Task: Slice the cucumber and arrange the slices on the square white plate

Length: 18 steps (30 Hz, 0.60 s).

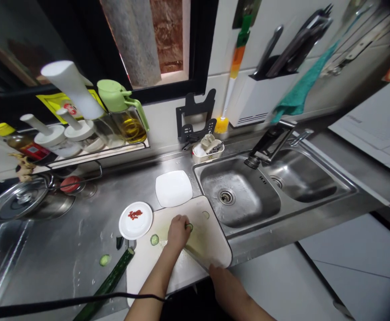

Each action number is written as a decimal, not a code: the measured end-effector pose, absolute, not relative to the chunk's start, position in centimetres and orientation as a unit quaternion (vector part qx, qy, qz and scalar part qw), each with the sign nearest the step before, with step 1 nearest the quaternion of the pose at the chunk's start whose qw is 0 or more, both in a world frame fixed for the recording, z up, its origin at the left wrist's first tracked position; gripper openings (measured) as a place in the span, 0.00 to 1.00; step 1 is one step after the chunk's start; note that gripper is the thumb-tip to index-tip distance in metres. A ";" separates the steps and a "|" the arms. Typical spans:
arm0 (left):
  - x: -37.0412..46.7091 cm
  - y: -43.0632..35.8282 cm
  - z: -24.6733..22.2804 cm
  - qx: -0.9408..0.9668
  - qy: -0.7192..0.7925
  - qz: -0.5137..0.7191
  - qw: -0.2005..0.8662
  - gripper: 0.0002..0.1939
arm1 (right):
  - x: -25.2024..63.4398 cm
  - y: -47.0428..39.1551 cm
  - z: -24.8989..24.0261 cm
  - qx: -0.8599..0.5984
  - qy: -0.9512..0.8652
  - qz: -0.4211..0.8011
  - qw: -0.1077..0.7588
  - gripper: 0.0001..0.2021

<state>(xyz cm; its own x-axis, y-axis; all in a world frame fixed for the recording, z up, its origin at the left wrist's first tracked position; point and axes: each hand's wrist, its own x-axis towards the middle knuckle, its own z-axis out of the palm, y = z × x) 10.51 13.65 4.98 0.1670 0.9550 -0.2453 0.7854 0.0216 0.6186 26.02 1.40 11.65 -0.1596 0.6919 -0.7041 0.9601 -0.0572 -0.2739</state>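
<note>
My left hand [178,232] is closed over the white cutting board [211,243], with the green-rimmed edge of a cucumber slice [189,227] showing at its fingers. How many slices it holds is hidden. Near the board's front edge, my right hand [220,281] is wrapped round a knife's handle. The knife's blade [196,257] reaches up and left over the board, close to my left hand. One loose cucumber slice [154,240] lies left of my left hand, and a thin cucumber sliver [206,215] lies near the board's upper right corner.
A long cucumber [114,273] lies left of the board, beside another slice [104,260]. Behind are a plate with red bits [123,222] and a square white plate [174,189]. The double sink [244,196] borders the right. A black cord [64,303] crosses the foreground.
</note>
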 end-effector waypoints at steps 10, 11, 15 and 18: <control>9.3 12.9 6.0 0.664 0.613 0.159 0.397 0.09 | 26.1 1.5 11.2 0.611 0.673 -0.362 0.206 0.23; 8.8 12.6 6.0 0.652 0.620 0.171 0.401 0.09 | 26.1 1.4 11.1 0.610 0.676 -0.361 0.202 0.23; 6.6 10.8 5.1 0.561 0.688 0.193 0.419 0.09 | 26.3 1.4 10.9 0.612 0.678 -0.365 0.180 0.22; 5.1 9.4 4.5 0.509 0.722 0.197 0.425 0.08 | 26.4 1.7 11.1 0.613 0.675 -0.368 0.182 0.22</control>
